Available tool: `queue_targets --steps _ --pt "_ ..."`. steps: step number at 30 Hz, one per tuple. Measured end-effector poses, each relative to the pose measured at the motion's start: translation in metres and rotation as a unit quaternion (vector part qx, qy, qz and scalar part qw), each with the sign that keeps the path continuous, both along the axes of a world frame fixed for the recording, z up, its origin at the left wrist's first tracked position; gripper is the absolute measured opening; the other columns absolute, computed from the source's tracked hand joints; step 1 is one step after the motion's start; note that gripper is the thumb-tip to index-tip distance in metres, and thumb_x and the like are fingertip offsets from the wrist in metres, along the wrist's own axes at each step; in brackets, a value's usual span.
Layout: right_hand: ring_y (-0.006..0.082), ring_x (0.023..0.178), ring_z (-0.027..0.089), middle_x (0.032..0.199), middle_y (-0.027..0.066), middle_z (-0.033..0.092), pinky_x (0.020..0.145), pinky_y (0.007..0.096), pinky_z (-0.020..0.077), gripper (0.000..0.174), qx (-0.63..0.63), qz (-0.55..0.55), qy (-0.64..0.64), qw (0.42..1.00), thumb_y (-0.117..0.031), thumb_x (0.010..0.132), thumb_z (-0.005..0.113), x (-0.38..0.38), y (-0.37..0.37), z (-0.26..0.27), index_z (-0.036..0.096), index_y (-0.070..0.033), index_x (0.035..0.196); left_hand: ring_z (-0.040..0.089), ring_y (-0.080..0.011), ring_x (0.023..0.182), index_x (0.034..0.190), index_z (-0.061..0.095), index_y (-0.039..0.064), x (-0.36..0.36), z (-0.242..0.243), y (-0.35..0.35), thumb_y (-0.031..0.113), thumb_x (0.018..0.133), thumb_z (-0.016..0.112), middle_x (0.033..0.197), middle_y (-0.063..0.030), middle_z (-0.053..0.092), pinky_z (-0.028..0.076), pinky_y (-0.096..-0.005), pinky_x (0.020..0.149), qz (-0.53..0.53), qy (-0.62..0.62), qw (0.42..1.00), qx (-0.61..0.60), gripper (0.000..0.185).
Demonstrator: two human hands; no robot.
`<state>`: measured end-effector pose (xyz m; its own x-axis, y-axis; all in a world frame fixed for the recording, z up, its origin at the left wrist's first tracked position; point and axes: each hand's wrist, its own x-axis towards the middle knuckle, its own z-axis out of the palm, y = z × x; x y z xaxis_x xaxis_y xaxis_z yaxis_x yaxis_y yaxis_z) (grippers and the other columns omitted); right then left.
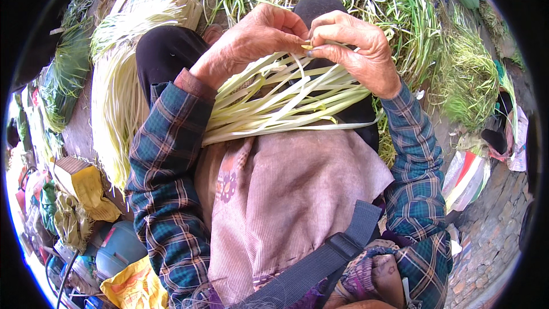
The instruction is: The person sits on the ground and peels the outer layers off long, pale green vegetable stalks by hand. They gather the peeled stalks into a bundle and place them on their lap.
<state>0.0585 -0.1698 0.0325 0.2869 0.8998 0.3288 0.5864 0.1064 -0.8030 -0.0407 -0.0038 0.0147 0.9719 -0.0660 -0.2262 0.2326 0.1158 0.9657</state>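
Across my lap lies a loose bundle of long, flat, pale yellow-white leaves (274,111), probably blanched chives. Above it, my left hand (266,36) and my right hand (356,47) meet at the fingertips. Thumb and forefinger of each pinch a pale leaf, whose yellowed bit (307,46) shows between them. Fingers partly hide the rest of that leaf. Beneath the bundle, a pinkish ribbed apron (296,189) covers my lap.
Left of my knee, a long heap of pale leaves (118,107) rests on a pale package (171,4). Green leaf litter (411,25) covers the ground ahead. A grassy pile (469,86) lies to the right. Yellow sacks (135,285) and a blue-grey container (120,249) are at lower left.
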Motion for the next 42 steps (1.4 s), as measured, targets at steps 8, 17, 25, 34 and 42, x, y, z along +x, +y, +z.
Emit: queue_targets --steps 8,17,25,34,42 --pt "0.0211 0.076 0.055 0.079 0.0039 0.059 0.075 0.035 0.0427 0.025 0.111 -0.084 -0.343 0.929 -0.006 0.063 0.066 -0.003 -0.003 -0.006 0.062 -0.006 0.088 0.06 -0.0096 0.067 0.087 0.06 -0.003 -0.001 0.004 0.0 0.002 0.068 0.067 0.073 -0.0063 0.063 0.047 -0.0201 0.063 0.027 -0.004 0.999 -0.04 0.021" --pt "0.0172 0.068 0.061 0.079 0.0057 0.063 0.06 0.0264 0.0484 0.016 0.013 -0.383 -0.343 0.858 -0.007 0.074 0.064 0.078 -0.062 -0.028 0.064 -0.008 0.09 0.06 -0.0114 0.073 0.099 0.057 -0.005 0.0 0.001 -0.005 0.004 0.077 0.062 0.084 -0.0088 0.062 0.049 -0.0217 0.069 0.032 -0.034 0.999 0.004 0.024" --pt "0.0077 0.068 0.054 0.111 0.0095 0.056 0.069 0.0234 0.0489 0.043 -0.081 -0.216 0.068 0.971 -0.006 0.074 0.065 0.056 -0.115 0.012 0.053 -0.005 0.115 0.06 -0.0113 0.079 0.097 0.059 -0.004 0.016 0.011 -0.016 0.005 0.079 0.06 0.087 -0.0076 0.062 0.048 -0.0224 0.073 -0.006 -0.086 0.986 0.142 0.021" --pt "0.0222 0.075 0.06 0.112 0.0121 0.055 0.064 0.0293 0.0514 0.053 -0.239 -0.093 -0.172 0.951 -0.009 0.067 0.062 0.049 -0.089 -0.005 0.051 -0.012 0.119 0.06 -0.0208 0.064 0.084 0.058 -0.003 0.031 0.024 -0.048 0.034 0.078 0.062 0.069 -0.0133 0.059 0.047 -0.0302 0.056 -0.068 -0.131 0.911 0.385 0.037" --pt "0.0281 0.08 0.06 0.101 0.0106 0.059 0.071 0.0347 0.0502 0.05 -0.179 -0.061 -0.233 0.954 -0.006 0.066 0.057 0.059 -0.079 -0.031 0.054 -0.014 0.115 0.057 -0.0308 0.067 0.09 0.054 -0.001 0.033 0.016 -0.071 0.042 0.064 0.07 0.079 -0.0145 0.052 0.045 -0.038 0.057 -0.008 -0.227 0.809 0.542 0.053"
